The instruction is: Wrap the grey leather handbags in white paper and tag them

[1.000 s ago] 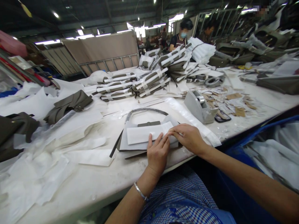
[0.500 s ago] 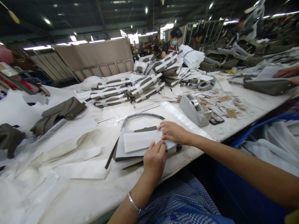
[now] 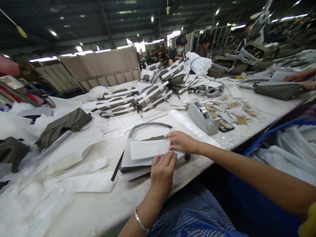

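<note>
1. A white tabletop [image 3: 106, 210], strewn with pale sheets, spreads beneath and around both hands on a workroom floor.
2. A heap of dark bundles [image 3: 148, 93], banded with white strips, rises well beyond the hands.
3. A blue-rimmed bin [image 3: 261, 140] filled with pale sheeting stands well to the right of the right hand, beyond the forearm.
4. A flat dark bag [image 3: 135, 168] lies mostly under white covering just left of the left hand and partly beneath it, its arched handle [image 3: 148, 125] lying on the far side.
5. A folded dark piece [image 3: 65, 126] rests well to the left of both hands.
6. A white rectangular sheet [image 3: 148, 149] covers the bag, its right end under the right hand.
7. A grey tape dispenser [image 3: 203, 120] sits beyond the right hand, to its right.
8. The left hand [image 3: 161, 171] lies palm down, fingers side by side on the sheet's near edge; whether it grips cannot be told.
9. The right hand [image 3: 181, 143] bends its fingers over the sheet's end; whether they pinch it cannot be told.
10. A silver bracelet [image 3: 140, 222] circles the wrist below the left hand.
</note>
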The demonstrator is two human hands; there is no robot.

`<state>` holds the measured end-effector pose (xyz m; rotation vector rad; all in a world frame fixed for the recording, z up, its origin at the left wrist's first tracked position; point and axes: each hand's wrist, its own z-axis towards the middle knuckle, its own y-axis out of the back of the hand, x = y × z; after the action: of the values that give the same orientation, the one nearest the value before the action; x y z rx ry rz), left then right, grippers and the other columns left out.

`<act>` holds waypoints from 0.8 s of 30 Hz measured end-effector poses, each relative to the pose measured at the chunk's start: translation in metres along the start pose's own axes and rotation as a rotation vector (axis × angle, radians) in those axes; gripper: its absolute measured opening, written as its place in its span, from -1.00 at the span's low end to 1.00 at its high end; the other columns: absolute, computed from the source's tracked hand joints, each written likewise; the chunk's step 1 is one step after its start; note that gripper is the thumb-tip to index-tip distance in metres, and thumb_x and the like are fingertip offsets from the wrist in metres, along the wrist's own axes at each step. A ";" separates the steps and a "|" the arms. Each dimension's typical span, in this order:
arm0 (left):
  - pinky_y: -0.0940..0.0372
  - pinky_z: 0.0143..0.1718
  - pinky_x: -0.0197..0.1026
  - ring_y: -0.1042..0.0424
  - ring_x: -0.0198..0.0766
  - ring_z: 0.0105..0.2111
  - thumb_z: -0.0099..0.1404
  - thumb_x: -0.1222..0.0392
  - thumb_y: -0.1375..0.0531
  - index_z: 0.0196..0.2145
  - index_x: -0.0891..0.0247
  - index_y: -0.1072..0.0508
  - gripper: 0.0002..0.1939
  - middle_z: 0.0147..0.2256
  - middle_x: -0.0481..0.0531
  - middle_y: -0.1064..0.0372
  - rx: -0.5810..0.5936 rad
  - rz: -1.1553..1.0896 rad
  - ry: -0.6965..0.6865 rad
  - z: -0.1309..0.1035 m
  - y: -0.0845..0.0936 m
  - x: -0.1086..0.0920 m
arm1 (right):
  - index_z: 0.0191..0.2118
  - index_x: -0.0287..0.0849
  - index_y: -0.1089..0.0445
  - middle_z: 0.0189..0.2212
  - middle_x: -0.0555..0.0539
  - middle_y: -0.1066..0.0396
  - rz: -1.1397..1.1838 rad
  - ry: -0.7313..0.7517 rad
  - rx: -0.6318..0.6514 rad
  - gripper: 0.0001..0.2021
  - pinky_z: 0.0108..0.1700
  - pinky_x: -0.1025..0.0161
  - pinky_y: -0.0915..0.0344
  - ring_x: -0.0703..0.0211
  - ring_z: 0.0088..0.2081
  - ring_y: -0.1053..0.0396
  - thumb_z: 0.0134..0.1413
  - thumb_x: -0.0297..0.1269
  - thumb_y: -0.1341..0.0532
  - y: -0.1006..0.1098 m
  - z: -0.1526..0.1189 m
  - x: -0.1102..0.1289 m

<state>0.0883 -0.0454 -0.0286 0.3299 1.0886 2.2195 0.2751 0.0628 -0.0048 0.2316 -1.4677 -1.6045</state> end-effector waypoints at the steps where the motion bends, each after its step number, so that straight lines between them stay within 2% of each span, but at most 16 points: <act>1: -0.28 0.08 -0.06 -0.46 -0.19 0.01 0.43 0.34 -0.11 0.06 0.21 -0.41 -0.72 0.03 0.04 -0.48 0.013 0.011 -0.009 0.002 0.003 0.000 | -0.38 -0.13 -0.54 0.07 -0.10 -0.43 -0.002 0.004 -0.001 -0.92 0.16 0.01 -0.21 -0.03 0.09 -0.36 0.08 -0.27 -0.37 0.000 0.000 0.000; 4: -0.07 0.29 0.09 -0.42 -0.20 0.07 0.44 0.32 -0.11 0.05 0.17 -0.41 -0.73 0.01 0.03 -0.49 0.085 -0.005 -0.077 0.007 0.010 0.010 | -0.38 -0.14 -0.53 0.07 -0.11 -0.43 -0.005 0.011 0.006 -0.91 0.15 0.03 -0.22 -0.01 0.09 -0.37 0.12 -0.27 -0.35 0.001 -0.001 -0.001; 6: 0.00 0.33 0.13 -0.36 -0.21 0.14 0.44 0.30 -0.12 0.05 0.15 -0.41 -0.74 0.01 0.01 -0.48 0.146 -0.039 -0.145 0.009 0.010 0.020 | -0.38 -0.14 -0.52 0.06 -0.11 -0.43 0.000 0.012 0.010 -0.90 0.15 0.05 -0.23 0.00 0.08 -0.37 0.14 -0.27 -0.33 0.001 0.000 -0.002; 9: -0.15 0.27 0.05 -0.35 -0.22 0.15 0.43 0.30 -0.12 0.08 0.15 -0.39 -0.71 0.06 0.00 -0.45 0.168 -0.072 -0.176 0.007 0.006 0.030 | -0.38 -0.14 -0.51 0.06 -0.09 -0.44 0.021 0.003 0.015 -0.91 0.15 0.03 -0.23 -0.01 0.08 -0.36 0.11 -0.28 -0.35 0.000 0.002 -0.003; 13: -0.26 0.21 0.03 -0.41 -0.19 0.10 0.43 0.31 -0.12 0.09 0.15 -0.39 -0.69 0.06 -0.01 -0.46 0.125 -0.090 -0.111 0.002 0.000 0.027 | -0.38 -0.16 -0.48 0.01 -0.11 -0.47 0.080 -0.009 -0.025 -0.93 0.15 0.04 -0.25 0.00 0.06 -0.38 0.10 -0.33 -0.34 0.002 0.000 0.003; 15: -0.30 0.18 0.04 -0.43 -0.16 0.08 0.42 0.33 -0.12 0.09 0.16 -0.40 -0.69 0.04 0.00 -0.47 0.109 -0.098 -0.107 0.001 -0.001 0.025 | -0.29 -0.15 -0.48 -0.02 -0.11 -0.48 0.102 -0.018 -0.072 -0.97 0.13 0.09 -0.28 0.04 0.04 -0.40 0.16 -0.35 -0.28 0.011 -0.008 0.006; 17: -0.33 0.16 0.05 -0.44 -0.13 0.07 0.43 0.34 -0.10 0.09 0.18 -0.41 -0.68 0.05 0.01 -0.47 0.098 -0.100 -0.114 0.000 -0.004 0.025 | -0.15 -0.13 -0.46 -0.02 -0.10 -0.48 0.096 -0.047 -0.159 -0.88 0.12 0.14 -0.29 0.07 0.04 -0.41 0.24 -0.33 -0.20 0.030 -0.022 0.005; 19: -0.35 0.14 0.08 -0.44 -0.10 0.07 0.44 0.36 -0.06 0.11 0.18 -0.40 -0.66 0.06 0.00 -0.46 0.086 -0.102 -0.120 -0.001 -0.006 0.027 | -0.04 -0.11 -0.44 0.00 -0.10 -0.48 0.033 -0.145 -0.285 -0.80 0.15 0.14 -0.28 0.07 0.04 -0.41 0.27 -0.27 -0.16 0.056 -0.040 -0.004; 22: -0.36 0.13 0.09 -0.43 -0.09 0.08 0.45 0.35 -0.01 0.13 0.17 -0.39 -0.64 0.07 -0.03 -0.45 0.067 -0.105 -0.133 -0.003 -0.010 0.030 | -0.01 -0.13 -0.45 0.02 -0.14 -0.46 -0.045 -0.515 -0.478 -0.75 0.18 0.08 -0.25 0.00 0.01 -0.43 0.22 -0.26 -0.19 0.102 -0.064 -0.030; 24: -0.37 0.13 0.08 -0.43 -0.09 0.08 0.46 0.34 0.00 0.13 0.18 -0.39 -0.64 0.07 -0.02 -0.45 0.050 -0.098 -0.142 -0.004 -0.012 0.031 | -0.08 -0.17 -0.48 -0.02 -0.17 -0.48 -0.020 -0.742 -0.537 -0.77 0.17 0.01 -0.26 -0.05 -0.01 -0.43 0.17 -0.28 -0.22 0.127 -0.072 -0.054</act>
<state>0.0676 -0.0225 -0.0415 0.4395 1.0624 2.0520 0.4151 0.0681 0.0624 -0.7278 -1.4667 -2.1529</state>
